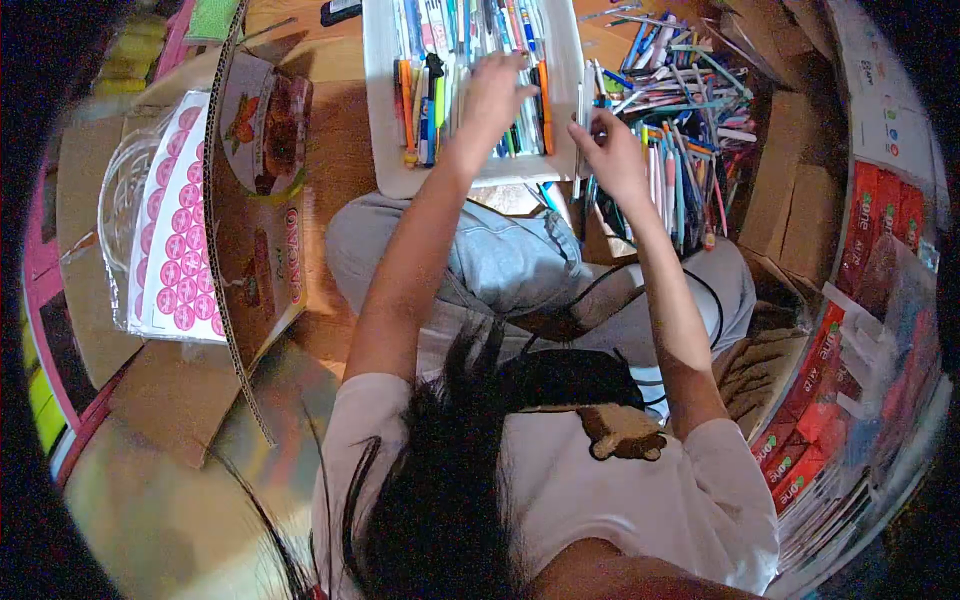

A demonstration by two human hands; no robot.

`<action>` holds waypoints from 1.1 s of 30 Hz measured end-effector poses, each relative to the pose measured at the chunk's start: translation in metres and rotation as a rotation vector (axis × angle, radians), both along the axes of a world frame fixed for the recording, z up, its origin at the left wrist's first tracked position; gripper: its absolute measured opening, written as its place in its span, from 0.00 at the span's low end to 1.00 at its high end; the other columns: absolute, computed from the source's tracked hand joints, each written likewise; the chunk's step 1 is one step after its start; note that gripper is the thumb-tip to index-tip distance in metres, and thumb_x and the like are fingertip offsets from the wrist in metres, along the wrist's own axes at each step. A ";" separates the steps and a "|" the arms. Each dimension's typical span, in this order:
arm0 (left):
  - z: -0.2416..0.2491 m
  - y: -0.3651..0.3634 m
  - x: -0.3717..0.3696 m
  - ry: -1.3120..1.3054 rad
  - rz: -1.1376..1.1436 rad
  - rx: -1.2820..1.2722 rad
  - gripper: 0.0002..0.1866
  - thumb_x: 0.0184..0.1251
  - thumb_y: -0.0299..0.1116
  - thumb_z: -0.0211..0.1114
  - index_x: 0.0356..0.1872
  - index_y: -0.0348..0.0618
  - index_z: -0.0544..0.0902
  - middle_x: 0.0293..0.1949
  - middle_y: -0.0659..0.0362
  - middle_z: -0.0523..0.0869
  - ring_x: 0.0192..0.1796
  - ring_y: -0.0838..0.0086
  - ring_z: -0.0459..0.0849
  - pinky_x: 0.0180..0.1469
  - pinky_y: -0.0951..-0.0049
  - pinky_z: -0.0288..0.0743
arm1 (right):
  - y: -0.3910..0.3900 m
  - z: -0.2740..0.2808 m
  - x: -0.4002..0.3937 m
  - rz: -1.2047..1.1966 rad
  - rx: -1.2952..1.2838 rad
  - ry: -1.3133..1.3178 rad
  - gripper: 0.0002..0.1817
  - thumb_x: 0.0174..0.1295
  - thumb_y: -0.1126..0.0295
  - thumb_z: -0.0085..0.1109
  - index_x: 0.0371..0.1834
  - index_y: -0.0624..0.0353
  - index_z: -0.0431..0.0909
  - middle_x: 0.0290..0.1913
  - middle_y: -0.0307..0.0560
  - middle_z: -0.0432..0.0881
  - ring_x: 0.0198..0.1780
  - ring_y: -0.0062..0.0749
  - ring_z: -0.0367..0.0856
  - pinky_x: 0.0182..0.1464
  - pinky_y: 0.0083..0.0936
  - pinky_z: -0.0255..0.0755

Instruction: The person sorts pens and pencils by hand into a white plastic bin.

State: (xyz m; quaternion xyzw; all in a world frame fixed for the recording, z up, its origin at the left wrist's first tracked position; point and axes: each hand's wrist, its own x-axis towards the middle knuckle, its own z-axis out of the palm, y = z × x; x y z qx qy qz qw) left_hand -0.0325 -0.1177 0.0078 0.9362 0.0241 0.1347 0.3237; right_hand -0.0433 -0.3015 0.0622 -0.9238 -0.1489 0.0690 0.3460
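Observation:
A white tray (pixel 374 120) in front of me holds rows of pens and markers, with orange, yellow and blue ones (pixel 439 105) among them. My left hand (pixel 493 98) is over the middle of these pens, fingers apart and pointing away from me; nothing shows in its grasp. Just outside the tray's right wall, my right hand (pixel 612 152) pinches a slim, pale pen (pixel 580 120) between thumb and fingers. Beyond that hand lies a big loose heap of pens (pixel 690 95), with more standing bunched (pixel 680 180) nearer my knee.
At left, a cardboard box (pixel 262 130) stands beside a sheet of round pink stickers (pixel 180 240) in clear plastic. Red packs (pixel 820 370) and cardboard flaps (pixel 790 190) line the right side. My crossed legs (pixel 500 250) border the tray's near edge. A dark object (pixel 341 11) lies at the top.

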 end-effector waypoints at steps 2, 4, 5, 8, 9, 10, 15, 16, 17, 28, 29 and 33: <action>-0.002 -0.010 -0.002 0.032 -0.159 0.110 0.26 0.51 0.34 0.64 0.54 0.43 0.70 0.58 0.54 0.68 0.61 0.65 0.66 0.61 0.56 0.59 | 0.009 -0.009 0.010 -0.035 -0.027 -0.080 0.18 0.54 0.59 0.60 0.33 0.66 0.75 0.24 0.51 0.79 0.25 0.33 0.79 0.29 0.27 0.70; -0.016 -0.017 -0.008 0.022 -0.248 0.346 0.31 0.54 0.37 0.62 0.60 0.47 0.64 0.64 0.60 0.61 0.65 0.67 0.61 0.63 0.50 0.54 | 0.013 -0.008 0.019 -0.046 -0.029 -0.003 0.19 0.53 0.58 0.60 0.36 0.66 0.76 0.24 0.51 0.79 0.25 0.34 0.79 0.30 0.27 0.71; -0.024 -0.017 -0.007 0.184 -0.273 0.371 0.33 0.58 0.38 0.57 0.65 0.50 0.56 0.69 0.68 0.51 0.69 0.73 0.52 0.64 0.44 0.49 | 0.014 -0.010 0.022 -0.056 -0.038 0.005 0.20 0.53 0.58 0.60 0.37 0.66 0.76 0.24 0.51 0.79 0.26 0.35 0.79 0.30 0.27 0.71; -0.030 -0.016 -0.009 0.181 -0.271 0.360 0.31 0.60 0.39 0.53 0.65 0.50 0.56 0.69 0.67 0.51 0.69 0.74 0.52 0.65 0.44 0.46 | 0.019 -0.007 0.030 -0.044 -0.104 -0.017 0.20 0.53 0.59 0.60 0.39 0.66 0.77 0.25 0.54 0.79 0.27 0.37 0.80 0.31 0.28 0.72; -0.028 -0.016 -0.010 0.209 -0.271 0.386 0.31 0.60 0.36 0.52 0.65 0.50 0.55 0.69 0.66 0.50 0.69 0.74 0.50 0.65 0.44 0.46 | 0.020 -0.009 0.032 -0.041 -0.136 -0.022 0.20 0.52 0.59 0.60 0.40 0.66 0.76 0.26 0.55 0.79 0.28 0.39 0.80 0.32 0.29 0.72; -0.025 -0.018 -0.010 0.238 -0.270 0.412 0.31 0.59 0.34 0.52 0.66 0.49 0.54 0.69 0.66 0.48 0.70 0.73 0.49 0.65 0.44 0.46 | 0.022 -0.011 0.033 -0.038 -0.167 -0.028 0.20 0.52 0.59 0.60 0.40 0.66 0.76 0.26 0.56 0.80 0.29 0.40 0.80 0.33 0.29 0.72; -0.026 -0.016 -0.003 0.194 -0.178 0.276 0.29 0.58 0.29 0.49 0.64 0.46 0.57 0.66 0.60 0.57 0.67 0.68 0.57 0.64 0.47 0.49 | 0.035 -0.011 0.033 0.049 -0.255 -0.098 0.16 0.52 0.62 0.58 0.34 0.67 0.74 0.28 0.62 0.78 0.33 0.54 0.79 0.36 0.41 0.72; -0.020 -0.014 0.000 0.194 -0.124 0.121 0.28 0.57 0.28 0.50 0.63 0.44 0.60 0.64 0.58 0.61 0.65 0.67 0.60 0.64 0.50 0.51 | 0.038 -0.011 0.033 0.079 -0.261 -0.120 0.15 0.53 0.63 0.56 0.30 0.67 0.73 0.28 0.64 0.78 0.34 0.57 0.78 0.37 0.44 0.72; -0.014 -0.011 0.003 0.192 -0.072 -0.033 0.27 0.56 0.27 0.51 0.61 0.43 0.63 0.62 0.56 0.65 0.64 0.67 0.63 0.64 0.54 0.52 | 0.040 -0.018 0.033 0.063 -0.304 -0.123 0.10 0.51 0.69 0.55 0.29 0.66 0.73 0.28 0.63 0.78 0.33 0.57 0.79 0.36 0.44 0.73; 0.002 0.003 0.002 0.120 -0.049 -0.257 0.09 0.55 0.28 0.56 0.36 0.42 0.80 0.34 0.49 0.80 0.40 0.56 0.78 0.44 0.61 0.72 | 0.052 -0.020 0.018 0.130 -0.580 -0.167 0.10 0.50 0.70 0.57 0.30 0.65 0.72 0.26 0.60 0.79 0.30 0.54 0.80 0.31 0.41 0.75; 0.001 0.003 0.002 0.120 -0.078 -0.209 0.09 0.55 0.29 0.57 0.36 0.42 0.80 0.34 0.49 0.80 0.39 0.56 0.79 0.44 0.62 0.72 | 0.053 -0.018 0.017 0.101 -0.598 -0.158 0.09 0.50 0.72 0.55 0.32 0.65 0.71 0.26 0.59 0.79 0.30 0.52 0.81 0.31 0.40 0.76; -0.005 -0.001 0.002 0.109 -0.100 -0.125 0.09 0.55 0.31 0.59 0.36 0.42 0.80 0.34 0.50 0.81 0.39 0.57 0.79 0.43 0.62 0.73 | 0.054 -0.015 0.016 0.060 -0.628 -0.114 0.12 0.51 0.75 0.52 0.39 0.66 0.67 0.27 0.58 0.80 0.30 0.49 0.82 0.30 0.39 0.77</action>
